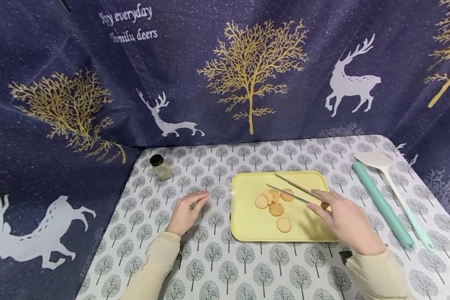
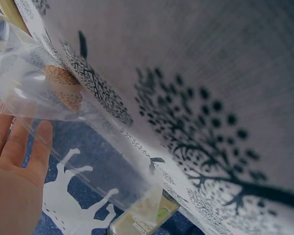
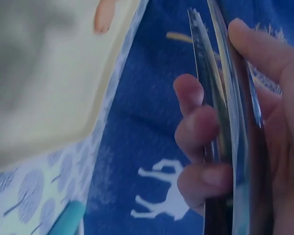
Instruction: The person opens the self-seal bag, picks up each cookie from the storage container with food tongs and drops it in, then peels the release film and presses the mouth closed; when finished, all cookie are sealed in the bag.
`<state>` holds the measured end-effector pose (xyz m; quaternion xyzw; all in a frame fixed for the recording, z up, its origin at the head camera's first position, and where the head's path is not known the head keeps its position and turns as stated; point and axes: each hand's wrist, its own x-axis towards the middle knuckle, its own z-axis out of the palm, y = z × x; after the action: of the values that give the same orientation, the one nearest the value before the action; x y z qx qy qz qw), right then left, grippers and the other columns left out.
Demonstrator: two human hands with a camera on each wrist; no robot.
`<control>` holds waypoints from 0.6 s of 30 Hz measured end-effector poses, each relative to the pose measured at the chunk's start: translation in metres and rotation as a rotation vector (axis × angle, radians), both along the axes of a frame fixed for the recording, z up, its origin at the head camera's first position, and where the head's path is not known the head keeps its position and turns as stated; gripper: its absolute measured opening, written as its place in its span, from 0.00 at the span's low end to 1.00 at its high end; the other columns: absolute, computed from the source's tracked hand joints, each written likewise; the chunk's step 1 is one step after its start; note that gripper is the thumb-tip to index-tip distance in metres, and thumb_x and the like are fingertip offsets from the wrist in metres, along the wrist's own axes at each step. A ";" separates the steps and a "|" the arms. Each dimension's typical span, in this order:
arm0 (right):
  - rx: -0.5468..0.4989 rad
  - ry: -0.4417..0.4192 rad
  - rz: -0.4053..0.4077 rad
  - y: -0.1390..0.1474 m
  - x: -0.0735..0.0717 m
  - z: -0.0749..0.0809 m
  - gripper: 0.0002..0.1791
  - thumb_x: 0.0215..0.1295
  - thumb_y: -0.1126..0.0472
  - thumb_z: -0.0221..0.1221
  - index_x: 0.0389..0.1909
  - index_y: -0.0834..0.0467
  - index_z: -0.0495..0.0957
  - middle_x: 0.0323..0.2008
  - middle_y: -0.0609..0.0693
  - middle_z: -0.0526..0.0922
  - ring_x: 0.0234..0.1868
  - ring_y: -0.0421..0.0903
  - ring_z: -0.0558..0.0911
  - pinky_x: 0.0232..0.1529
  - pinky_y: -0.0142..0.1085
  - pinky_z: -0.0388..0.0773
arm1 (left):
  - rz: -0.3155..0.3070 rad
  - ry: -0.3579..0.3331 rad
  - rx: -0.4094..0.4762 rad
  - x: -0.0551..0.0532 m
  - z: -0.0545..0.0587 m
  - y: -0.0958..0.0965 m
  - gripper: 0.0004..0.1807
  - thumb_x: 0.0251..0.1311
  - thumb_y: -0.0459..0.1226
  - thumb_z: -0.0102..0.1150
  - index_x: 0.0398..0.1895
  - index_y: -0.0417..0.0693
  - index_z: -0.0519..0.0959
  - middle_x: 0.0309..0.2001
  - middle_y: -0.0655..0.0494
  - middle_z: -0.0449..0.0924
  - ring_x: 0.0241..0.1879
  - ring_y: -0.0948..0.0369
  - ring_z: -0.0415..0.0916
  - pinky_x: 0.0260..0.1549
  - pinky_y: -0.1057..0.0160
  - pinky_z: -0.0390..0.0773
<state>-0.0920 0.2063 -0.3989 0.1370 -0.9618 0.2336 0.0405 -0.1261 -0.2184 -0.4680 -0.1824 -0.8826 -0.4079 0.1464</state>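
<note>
Table is wearing a white cloth printed with grey trees; behind and to the left, a dark blue fabric backdrop is hanging, bearing gold trees, white deer and lettering. A yellow tray is lying flat on the table, several round biscuits resting on it.

Metal tongs are sitting above the tray, their long axis running diagonally in the head view, from the right hand at lower right to tips pointing upper left. The tong arms are standing apart; the right hand is gripping them, fingers and thumb clamped around the handle end.

Left hand is hovering left of the tray, beside a clear plastic bag; cannot tell whether its fingers are pinching the plastic.

A dark-lidded jar is standing at far left. A green roll and a spatula are lying right of the tray, side by side.
</note>
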 end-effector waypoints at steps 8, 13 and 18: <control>-0.001 -0.115 -0.038 0.014 0.007 -0.007 0.31 0.60 0.58 0.64 0.61 0.63 0.65 0.38 0.56 0.81 0.29 0.46 0.78 0.22 0.41 0.78 | -0.013 0.004 0.023 0.000 -0.001 -0.002 0.14 0.59 0.27 0.64 0.49 0.43 0.83 0.51 0.47 0.83 0.55 0.49 0.77 0.61 0.52 0.72; 0.015 -0.020 0.009 0.016 0.013 -0.010 0.30 0.56 0.59 0.69 0.59 0.57 0.71 0.41 0.58 0.83 0.29 0.48 0.81 0.20 0.43 0.79 | -0.013 -0.004 0.019 0.001 0.001 -0.001 0.14 0.60 0.29 0.63 0.49 0.44 0.83 0.51 0.47 0.83 0.55 0.51 0.78 0.61 0.53 0.72; 0.048 0.047 0.083 0.010 0.017 -0.011 0.31 0.53 0.56 0.71 0.59 0.53 0.75 0.41 0.51 0.84 0.23 0.36 0.75 0.14 0.30 0.72 | -0.010 -0.013 0.008 0.001 0.002 -0.001 0.13 0.61 0.29 0.63 0.49 0.44 0.84 0.51 0.49 0.83 0.55 0.53 0.78 0.61 0.55 0.73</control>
<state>-0.0747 0.2162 -0.4096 0.1831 -0.9593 0.2088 0.0502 -0.1255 -0.2194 -0.4660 -0.1834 -0.8809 -0.4135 0.1396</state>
